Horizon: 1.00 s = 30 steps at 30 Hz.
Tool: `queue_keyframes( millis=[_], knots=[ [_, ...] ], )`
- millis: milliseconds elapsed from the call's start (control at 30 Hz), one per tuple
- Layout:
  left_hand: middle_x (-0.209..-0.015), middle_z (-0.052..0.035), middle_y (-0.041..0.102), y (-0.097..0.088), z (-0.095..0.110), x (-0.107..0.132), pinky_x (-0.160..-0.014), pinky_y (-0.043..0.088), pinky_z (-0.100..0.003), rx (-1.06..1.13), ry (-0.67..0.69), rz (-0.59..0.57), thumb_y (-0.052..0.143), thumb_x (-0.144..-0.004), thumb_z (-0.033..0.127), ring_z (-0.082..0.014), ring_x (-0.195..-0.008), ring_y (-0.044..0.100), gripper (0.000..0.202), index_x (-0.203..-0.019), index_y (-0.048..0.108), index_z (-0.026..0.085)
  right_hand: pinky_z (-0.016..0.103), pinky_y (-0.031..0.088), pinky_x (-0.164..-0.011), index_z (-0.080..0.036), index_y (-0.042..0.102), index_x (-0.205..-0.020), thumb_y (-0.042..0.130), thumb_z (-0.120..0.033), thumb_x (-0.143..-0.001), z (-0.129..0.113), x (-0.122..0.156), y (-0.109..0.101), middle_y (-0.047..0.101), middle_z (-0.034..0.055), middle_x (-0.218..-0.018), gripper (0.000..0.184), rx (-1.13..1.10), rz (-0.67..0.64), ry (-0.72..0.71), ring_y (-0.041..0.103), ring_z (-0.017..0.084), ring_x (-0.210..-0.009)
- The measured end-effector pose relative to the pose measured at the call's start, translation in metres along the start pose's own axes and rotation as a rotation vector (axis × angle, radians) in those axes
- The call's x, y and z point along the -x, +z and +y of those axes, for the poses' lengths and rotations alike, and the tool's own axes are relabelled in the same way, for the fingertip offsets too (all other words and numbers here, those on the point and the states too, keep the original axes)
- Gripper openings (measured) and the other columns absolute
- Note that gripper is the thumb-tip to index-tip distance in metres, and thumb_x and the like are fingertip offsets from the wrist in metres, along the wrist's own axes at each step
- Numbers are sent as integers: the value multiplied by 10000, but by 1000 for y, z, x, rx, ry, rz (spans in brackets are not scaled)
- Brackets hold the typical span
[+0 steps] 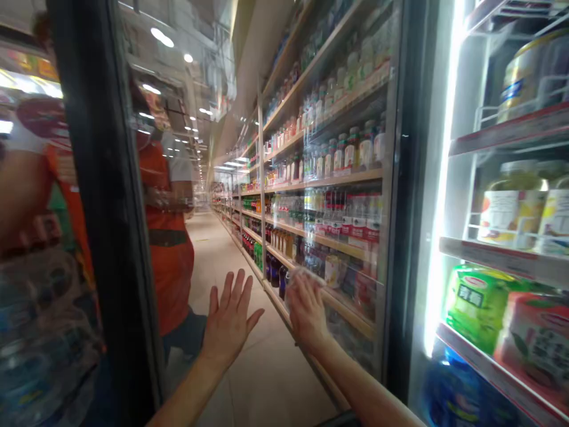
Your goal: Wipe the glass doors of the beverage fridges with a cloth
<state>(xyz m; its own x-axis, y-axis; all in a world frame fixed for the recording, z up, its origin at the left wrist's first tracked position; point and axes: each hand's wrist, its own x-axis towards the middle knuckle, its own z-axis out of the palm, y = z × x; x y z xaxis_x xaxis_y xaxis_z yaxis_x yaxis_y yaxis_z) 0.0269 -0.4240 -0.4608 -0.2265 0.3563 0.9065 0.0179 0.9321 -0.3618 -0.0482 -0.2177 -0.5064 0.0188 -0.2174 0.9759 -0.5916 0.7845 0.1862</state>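
A dark-framed glass door (pixel 400 213) stands before me, and both my arms reach toward its pane. My left hand (pixel 226 320) is held flat with fingers spread, palm toward the glass; it holds nothing. My right hand (pixel 309 311) is closed on a whitish, partly see-through cloth (pixel 304 274), which bunches around the fingers near the pane. Whether the cloth is fabric or paper cannot be made out. Rows of bottles on shelves show in the pane behind both hands.
To the right, a lit cooler holds bottles (pixel 511 204), a green multipack (pixel 475 302) and a pink multipack (pixel 536 344) on wire shelves. At left, a person in an orange vest (pixel 166 267) shows through the glass. A pale floor aisle (pixel 213 237) runs along the bottle shelves.
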Motion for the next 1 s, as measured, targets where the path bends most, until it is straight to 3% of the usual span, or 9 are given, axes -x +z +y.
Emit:
queue_keyframes(
  millis=[100,267,433,567,633,700,800,867,1000],
  knots=[
    [-1429,-156,340,-1,-1,1,-1122,165,-520,-21,16,-17,510,-857,375,-267,-1375,178,763,-1454,97,142,471,312,-1071,-282,225,-1438,375,-76,-856,10,6,-6,374,67,-1443,636,-19,6,-50,299,216,-1351],
    [-1412,-161,373,1,-2,4,-1121,176,-514,-61,33,-17,495,-861,399,-268,-1374,183,732,-1447,148,128,622,261,-1035,-198,146,-1461,342,-172,-905,51,2,-12,217,160,-1498,590,128,390,559,200,317,-1379],
    [-1401,-167,399,1,-2,7,-1114,195,-520,-64,24,-33,495,-862,386,-275,-1379,183,681,-1429,227,123,589,294,-1043,-283,164,-1453,393,-151,-885,48,30,-8,228,93,-1506,626,56,62,189,231,289,-1374],
    [-1396,-164,413,1,1,6,-1113,183,-535,-51,16,-20,477,-874,362,-273,-1387,146,639,-1422,252,124,639,286,-1024,-210,142,-1460,362,-163,-895,78,58,-17,217,145,-1500,608,200,309,508,185,310,-1384],
    [-1395,-167,414,2,3,3,-1116,168,-532,-47,12,-11,481,-874,341,-266,-1391,120,638,-1424,242,121,648,280,-1021,-160,123,-1462,360,-155,-892,67,56,-14,185,175,-1502,617,213,374,608,163,322,-1388],
    [-1397,-175,408,2,3,2,-1114,170,-530,-51,10,-11,485,-872,342,-269,-1391,118,645,-1422,240,111,622,289,-1029,-159,145,-1459,375,-130,-876,33,45,-5,170,163,-1508,628,157,272,469,172,314,-1387],
    [-1398,-167,411,-2,-8,12,-1116,187,-503,-54,46,-36,489,-868,356,-266,-1386,165,636,-1411,267,111,516,303,-1067,-201,232,-1441,412,-90,-835,-19,23,7,318,111,-1468,642,-16,-22,-42,267,251,-1364],
    [-1385,-159,435,-7,-20,29,-1123,181,-481,-67,82,-58,487,-869,355,-252,-1383,190,631,-1409,272,110,500,283,-1081,-223,248,-1435,421,-80,-825,-25,6,8,370,96,-1443,649,-44,-42,-161,296,232,-1352],
    [-1354,-181,468,-15,-37,71,-1124,177,-481,-112,32,-50,480,-875,342,-245,-1383,193,653,-1419,229,83,599,257,-1041,-182,166,-1457,409,-128,-851,4,-21,5,224,165,-1494,656,110,245,253,212,307,-1377]
  ],
)
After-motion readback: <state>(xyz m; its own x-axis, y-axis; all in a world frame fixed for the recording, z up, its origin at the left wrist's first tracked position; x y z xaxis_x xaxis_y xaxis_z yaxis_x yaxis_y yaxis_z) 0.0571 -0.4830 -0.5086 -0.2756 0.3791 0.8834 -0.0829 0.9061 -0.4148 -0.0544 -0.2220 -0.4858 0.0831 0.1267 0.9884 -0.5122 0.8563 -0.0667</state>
